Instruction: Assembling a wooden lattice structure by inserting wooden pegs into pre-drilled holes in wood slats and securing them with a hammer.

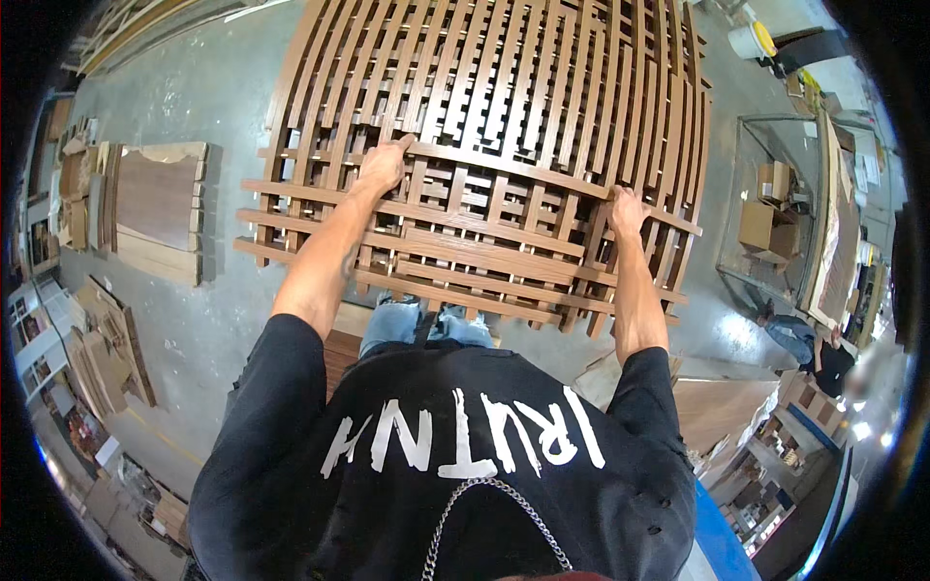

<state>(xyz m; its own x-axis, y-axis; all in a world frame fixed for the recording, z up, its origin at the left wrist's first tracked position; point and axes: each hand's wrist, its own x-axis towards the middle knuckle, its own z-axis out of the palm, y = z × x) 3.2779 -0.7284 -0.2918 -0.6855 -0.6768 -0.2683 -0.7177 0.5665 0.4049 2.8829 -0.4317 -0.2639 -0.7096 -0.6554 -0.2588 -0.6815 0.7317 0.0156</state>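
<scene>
A large stack of brown wooden slats, laid crosswise in layers with gaps between, fills the area before me. One long slat lies across the lengthwise ones, sloping down to the right. My left hand is closed around its left part, the index finger stretched along it. Farther along, my right hand grips the same slat near its right end, the fingertips partly hidden. Between my arms, several crosswise slats lie nearer my body, their ends sticking out unevenly at both sides.
Flat boards lie stacked on the floor at left. To the right stands a metal-framed cart with open cardboard boxes. Another person is at the far right. Wood panels sit behind my right arm.
</scene>
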